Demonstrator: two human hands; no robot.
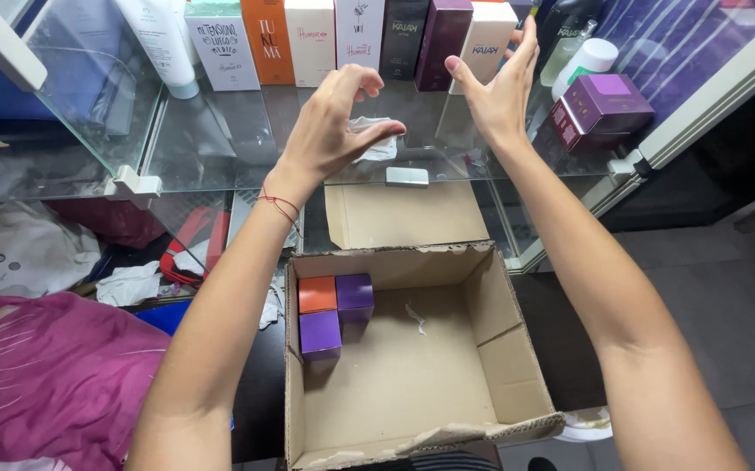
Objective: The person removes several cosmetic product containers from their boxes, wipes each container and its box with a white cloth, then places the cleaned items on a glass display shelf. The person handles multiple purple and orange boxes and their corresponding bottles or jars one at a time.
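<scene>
Head view: your left hand (334, 122) hovers, fingers curled and empty, and your right hand (498, 87) is spread wide, empty, at the far shelf's boxes. The nearest cream box (487, 39) stands upright; likely light, stiff cardboard, so grip its flat sides. Carton (517, 366) sits near, below.

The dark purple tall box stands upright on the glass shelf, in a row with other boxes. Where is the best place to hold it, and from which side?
Grip the dark purple tall box on its two narrow side faces, near the lower half, coming from the front. It stands upright, close between a black box and a white box, so only its front is free; tilting it forward first probably helps. The right hand is nearest, open.
</scene>
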